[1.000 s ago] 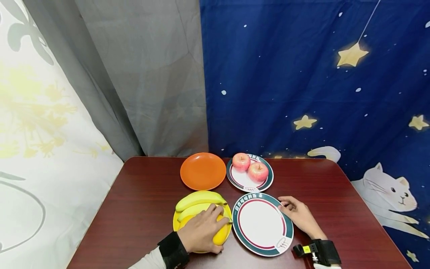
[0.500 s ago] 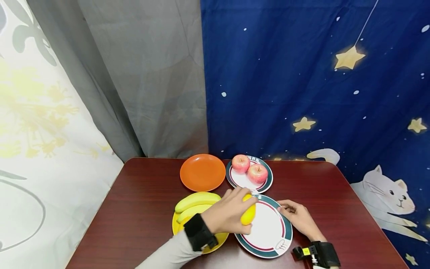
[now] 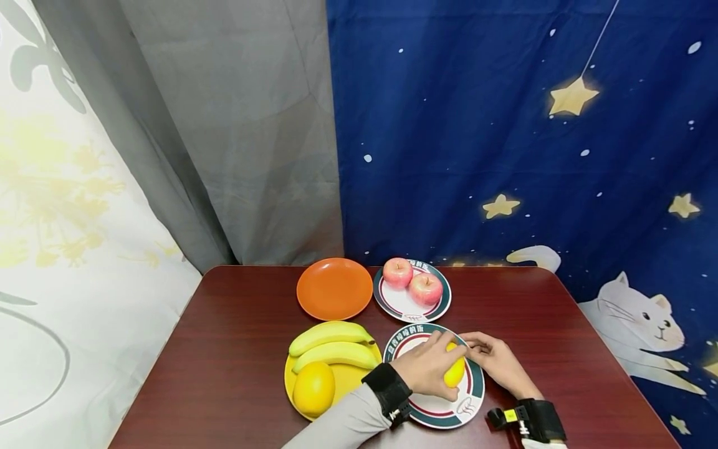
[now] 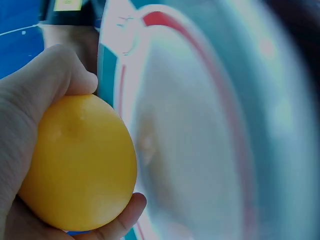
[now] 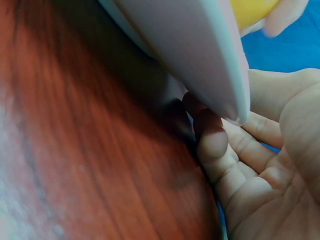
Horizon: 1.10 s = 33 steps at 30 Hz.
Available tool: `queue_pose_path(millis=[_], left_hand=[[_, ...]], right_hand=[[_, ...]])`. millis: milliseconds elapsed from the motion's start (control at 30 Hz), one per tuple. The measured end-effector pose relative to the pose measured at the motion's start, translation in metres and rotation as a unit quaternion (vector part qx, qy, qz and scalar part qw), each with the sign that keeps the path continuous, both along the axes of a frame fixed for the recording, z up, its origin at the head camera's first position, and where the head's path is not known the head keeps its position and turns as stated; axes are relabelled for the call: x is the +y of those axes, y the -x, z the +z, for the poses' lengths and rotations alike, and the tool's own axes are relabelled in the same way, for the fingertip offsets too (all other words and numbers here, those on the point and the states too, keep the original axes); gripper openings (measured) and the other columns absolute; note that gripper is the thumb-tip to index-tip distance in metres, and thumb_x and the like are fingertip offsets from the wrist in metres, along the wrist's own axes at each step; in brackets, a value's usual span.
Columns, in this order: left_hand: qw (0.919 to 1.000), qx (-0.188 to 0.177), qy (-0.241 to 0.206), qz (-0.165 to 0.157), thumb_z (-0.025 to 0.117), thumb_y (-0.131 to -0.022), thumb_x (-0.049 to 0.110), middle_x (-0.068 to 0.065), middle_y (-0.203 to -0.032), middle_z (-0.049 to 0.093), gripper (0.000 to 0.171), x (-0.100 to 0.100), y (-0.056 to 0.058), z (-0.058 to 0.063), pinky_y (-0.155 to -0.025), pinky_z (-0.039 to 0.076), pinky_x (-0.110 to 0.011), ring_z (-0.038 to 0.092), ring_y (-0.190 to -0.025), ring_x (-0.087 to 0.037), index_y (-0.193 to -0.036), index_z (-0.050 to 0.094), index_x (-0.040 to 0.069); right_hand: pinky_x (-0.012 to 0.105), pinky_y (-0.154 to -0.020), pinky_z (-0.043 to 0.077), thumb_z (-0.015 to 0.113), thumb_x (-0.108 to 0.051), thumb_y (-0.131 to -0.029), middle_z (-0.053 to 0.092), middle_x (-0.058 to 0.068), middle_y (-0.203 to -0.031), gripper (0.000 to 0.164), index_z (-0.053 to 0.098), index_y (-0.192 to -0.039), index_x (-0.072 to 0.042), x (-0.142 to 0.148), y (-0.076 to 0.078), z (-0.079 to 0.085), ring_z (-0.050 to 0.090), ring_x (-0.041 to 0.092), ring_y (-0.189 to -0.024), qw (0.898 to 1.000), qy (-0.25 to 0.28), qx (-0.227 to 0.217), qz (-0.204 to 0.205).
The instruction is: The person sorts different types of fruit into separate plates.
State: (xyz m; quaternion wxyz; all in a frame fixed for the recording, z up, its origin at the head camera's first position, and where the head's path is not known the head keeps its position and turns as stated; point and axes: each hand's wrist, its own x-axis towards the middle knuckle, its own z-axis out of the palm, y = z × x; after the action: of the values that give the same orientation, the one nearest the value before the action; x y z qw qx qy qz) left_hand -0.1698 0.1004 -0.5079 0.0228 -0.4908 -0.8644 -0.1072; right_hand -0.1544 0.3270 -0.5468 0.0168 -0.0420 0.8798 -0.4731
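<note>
My left hand [image 3: 429, 368] grips a smooth yellow oval fruit [image 3: 454, 373] over the green-rimmed white plate [image 3: 477, 381] at the front. In the left wrist view the thumb lies on the top of this fruit [image 4: 82, 160], fingers curled below, with the plate's face [image 4: 195, 125] beside it. My right hand [image 3: 499, 360] pinches the same plate's right rim. The right wrist view has curled fingers [image 5: 212, 142] under the rim and the thumb on the upper side. A yellow plate [image 3: 353, 378] to the left bears two bananas [image 3: 331, 335] and another yellow fruit [image 3: 314, 388].
Behind stand an orange plate [image 3: 335, 289] and a second green-rimmed plate [image 3: 406, 304] with two apples [image 3: 426, 289]. All are on a dark red-brown wooden table [image 3: 241, 349]. A grey curtain [image 3: 241, 125] and a blue starry one [image 3: 449, 125] hang past its back edge.
My left hand has taken the yellow fruit off the yellow plate and carried it right, over the front white plate. The right hand has stayed at that plate's rim.
</note>
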Motion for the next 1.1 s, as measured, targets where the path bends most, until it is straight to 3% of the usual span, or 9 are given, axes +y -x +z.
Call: queue_pose_path(millis=[300,433,533,633,767,867,967,1100], left_hand=[[0.9997,0.015,0.018,-0.006,0.082,-0.085,0.051,0.002,-0.132,0.054,0.072,-0.001,0.001,-0.003,-0.077,0.037,-0.008,0.048,-0.113,-0.01,-0.147,0.056,0.025],[0.9994,0.011,0.034,-0.004,0.081,-0.085,0.061,0.004,-0.139,0.053,0.08,-0.004,0.0,0.0,-0.089,0.044,-0.013,0.049,-0.12,-0.01,-0.152,0.052,0.029],[0.999,0.021,0.038,0.0,0.076,-0.085,0.071,0.005,-0.151,0.049,0.088,-0.008,-0.003,0.008,-0.103,0.048,-0.026,0.045,-0.134,-0.011,-0.158,0.046,0.034],[0.998,0.055,0.03,-0.001,0.071,-0.087,0.074,0.005,-0.157,0.045,0.088,-0.02,-0.009,0.03,-0.113,0.046,-0.038,0.04,-0.144,-0.013,-0.16,0.044,0.035],[0.994,0.107,0.018,-0.01,0.067,-0.092,0.07,0.004,-0.16,0.046,0.079,-0.053,-0.021,0.068,-0.12,0.041,-0.049,0.039,-0.15,-0.016,-0.16,0.046,0.034],[0.9914,0.13,0.013,-0.01,0.065,-0.095,0.068,0.003,-0.16,0.048,0.074,-0.087,-0.03,0.088,-0.121,0.039,-0.052,0.04,-0.149,-0.018,-0.158,0.049,0.033],[0.9908,0.135,0.006,0.012,0.066,-0.096,0.066,0.001,-0.157,0.052,0.071,-0.123,-0.035,0.09,-0.12,0.04,-0.054,0.042,-0.148,-0.021,-0.156,0.053,0.031],[0.9921,0.107,-0.008,0.065,0.073,-0.093,0.061,0.0,-0.152,0.055,0.068,-0.171,-0.042,0.071,-0.118,0.042,-0.056,0.045,-0.146,-0.024,-0.15,0.058,0.029]], right_hand=[[0.02,-0.084,0.056,0.073,-0.015,-0.1,0.078,0.007,-0.109,0.031,0.073,-0.13,-0.006,-0.002,0.001,0.0,0.068,0.0,-0.092,1.0,0.004,0.009,0.004],[0.021,-0.085,0.056,0.073,-0.014,-0.101,0.078,0.009,-0.111,0.031,0.072,-0.131,-0.006,-0.003,0.001,-0.001,0.068,0.0,-0.093,1.0,0.0,0.001,0.0],[0.021,-0.084,0.056,0.071,-0.011,-0.1,0.077,0.011,-0.114,0.033,0.071,-0.132,-0.003,-0.003,0.0,-0.002,0.068,0.002,-0.094,1.0,-0.004,-0.012,-0.005],[0.02,-0.083,0.056,0.07,-0.008,-0.099,0.076,0.011,-0.114,0.034,0.07,-0.133,-0.002,-0.004,0.0,-0.003,0.068,0.003,-0.092,1.0,-0.008,-0.02,-0.014],[0.021,-0.083,0.056,0.07,-0.01,-0.101,0.076,0.009,-0.112,0.033,0.07,-0.133,-0.003,-0.005,0.001,-0.002,0.068,0.004,-0.092,1.0,-0.006,-0.02,-0.012],[0.021,-0.083,0.056,0.07,-0.016,-0.103,0.077,0.008,-0.112,0.033,0.071,-0.134,-0.005,-0.005,0.0,-0.002,0.068,0.004,-0.092,1.0,0.0,-0.021,-0.011],[0.021,-0.081,0.055,0.072,-0.019,-0.103,0.077,0.008,-0.11,0.035,0.071,-0.135,-0.006,-0.003,0.0,-0.002,0.068,0.006,-0.09,1.0,0.001,-0.024,-0.016],[0.022,-0.08,0.055,0.072,-0.022,-0.102,0.077,0.008,-0.11,0.036,0.071,-0.135,-0.006,-0.002,-0.001,-0.004,0.068,0.007,-0.089,0.999,-0.007,-0.026,-0.02]])
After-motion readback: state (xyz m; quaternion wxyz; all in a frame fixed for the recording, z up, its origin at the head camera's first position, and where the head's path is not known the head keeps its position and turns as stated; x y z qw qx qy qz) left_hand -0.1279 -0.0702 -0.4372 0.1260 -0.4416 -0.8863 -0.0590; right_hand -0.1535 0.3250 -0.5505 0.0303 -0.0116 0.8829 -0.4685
